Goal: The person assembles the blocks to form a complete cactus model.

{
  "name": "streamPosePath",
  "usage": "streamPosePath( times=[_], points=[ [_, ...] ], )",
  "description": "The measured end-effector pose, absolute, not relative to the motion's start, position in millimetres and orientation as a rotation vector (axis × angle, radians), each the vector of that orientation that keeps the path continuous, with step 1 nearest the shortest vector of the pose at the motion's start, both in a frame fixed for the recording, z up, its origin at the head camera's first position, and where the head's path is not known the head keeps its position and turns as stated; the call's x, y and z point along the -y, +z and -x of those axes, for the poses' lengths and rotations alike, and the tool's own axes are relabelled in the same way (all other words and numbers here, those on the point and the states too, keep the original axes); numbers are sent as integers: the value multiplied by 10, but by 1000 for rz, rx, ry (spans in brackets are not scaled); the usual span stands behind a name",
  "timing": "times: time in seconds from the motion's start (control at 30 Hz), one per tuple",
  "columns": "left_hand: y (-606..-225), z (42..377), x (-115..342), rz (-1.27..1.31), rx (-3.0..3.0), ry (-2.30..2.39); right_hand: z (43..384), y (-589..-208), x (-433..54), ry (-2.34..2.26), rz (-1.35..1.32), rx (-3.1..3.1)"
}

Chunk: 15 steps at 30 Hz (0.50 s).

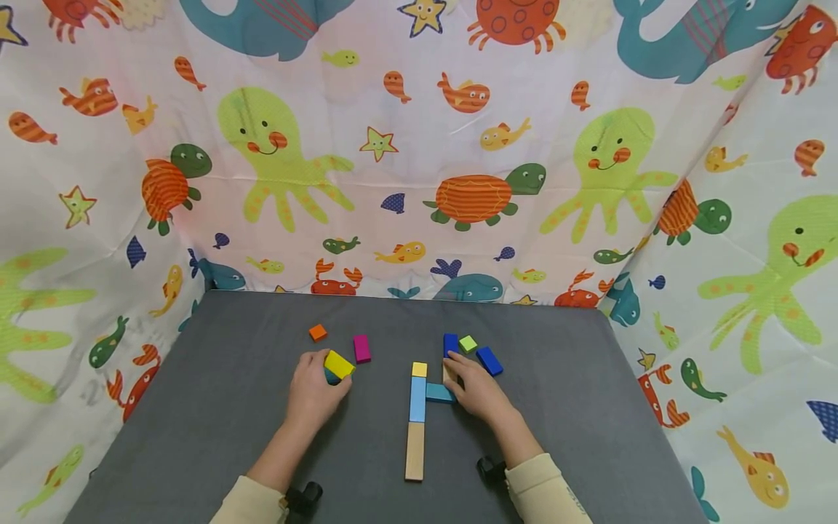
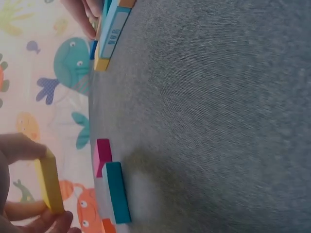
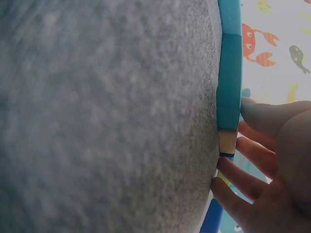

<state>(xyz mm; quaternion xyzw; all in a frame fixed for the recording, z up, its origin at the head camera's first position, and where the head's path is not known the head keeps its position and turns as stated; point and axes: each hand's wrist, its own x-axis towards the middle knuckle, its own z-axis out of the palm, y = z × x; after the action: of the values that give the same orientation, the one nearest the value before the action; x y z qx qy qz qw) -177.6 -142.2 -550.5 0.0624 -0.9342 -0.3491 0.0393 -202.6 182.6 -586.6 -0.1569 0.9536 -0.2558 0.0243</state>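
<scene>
In the head view, my left hand (image 1: 316,387) pinches a yellow block (image 1: 339,365) between thumb and fingers. A teal block (image 2: 116,194) lies on the cloth just beyond it in the left wrist view, apart from the fingers. My right hand (image 1: 478,389) holds a short plain wooden block (image 1: 448,373) by its ends, low on the table. That block stands between a blue block (image 1: 450,343) and a teal block (image 1: 440,393). The teal one joins a line made of a small yellow block (image 1: 419,370), a light blue block (image 1: 417,399) and a long wooden block (image 1: 414,451).
A magenta block (image 1: 362,349) and an orange cube (image 1: 318,332) lie near my left hand. Beyond my right hand are a lime green cube (image 1: 468,343) and another blue block (image 1: 489,361). A patterned curtain (image 1: 406,160) rises behind the grey table (image 1: 249,349).
</scene>
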Motion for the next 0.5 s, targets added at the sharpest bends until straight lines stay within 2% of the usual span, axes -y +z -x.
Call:
streamPosePath(
  times=[0.27, 0.5],
  points=[
    [-5417, 2069, 1277, 121, 2861, -1131, 2009, -5834, -1862, -806, 505, -2945],
    [-5382, 2263, 1109, 233, 2874, -1155, 2011, -5831, -1854, -789, 487, -2924]
  ],
)
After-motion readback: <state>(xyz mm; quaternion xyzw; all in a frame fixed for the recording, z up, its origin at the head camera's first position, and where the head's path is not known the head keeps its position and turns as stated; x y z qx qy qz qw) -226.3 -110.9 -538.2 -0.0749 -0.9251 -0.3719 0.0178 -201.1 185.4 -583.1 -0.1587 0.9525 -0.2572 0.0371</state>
